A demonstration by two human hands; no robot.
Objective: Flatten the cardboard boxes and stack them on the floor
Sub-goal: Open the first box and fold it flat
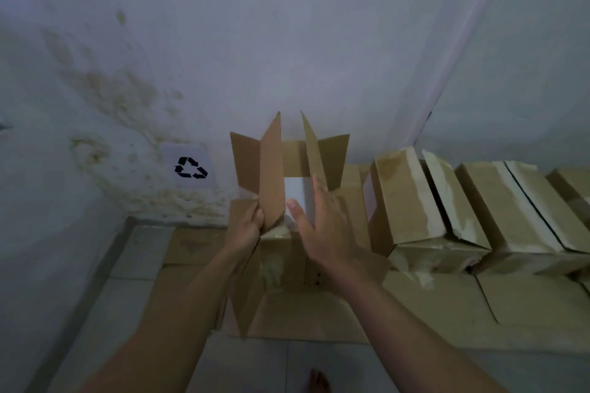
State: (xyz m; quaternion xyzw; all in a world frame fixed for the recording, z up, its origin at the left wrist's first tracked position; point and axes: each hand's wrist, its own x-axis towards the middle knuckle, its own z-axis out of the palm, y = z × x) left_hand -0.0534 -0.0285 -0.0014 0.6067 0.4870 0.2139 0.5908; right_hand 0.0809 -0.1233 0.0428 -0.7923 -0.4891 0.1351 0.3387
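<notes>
An opened brown cardboard box (281, 258) stands in front of me with its top flaps (271, 169) sticking up and both ends open, so the white wall shows through it. My left hand (247, 226) pinches the base of the near left flap. My right hand (319, 226) hovers at the box's right side with its fingers spread, holding nothing. Flattened cardboard (431, 306) lies on the floor under and around the box. To the right, a row of taped closed boxes (412, 201) leans along the wall.
A stained white wall stands close behind, with a recycling-symbol sign (191, 167) low on it. Pale floor tiles (134, 258) show at the left and near my bare foot (319, 381). A pipe (447, 73) runs up the corner at right.
</notes>
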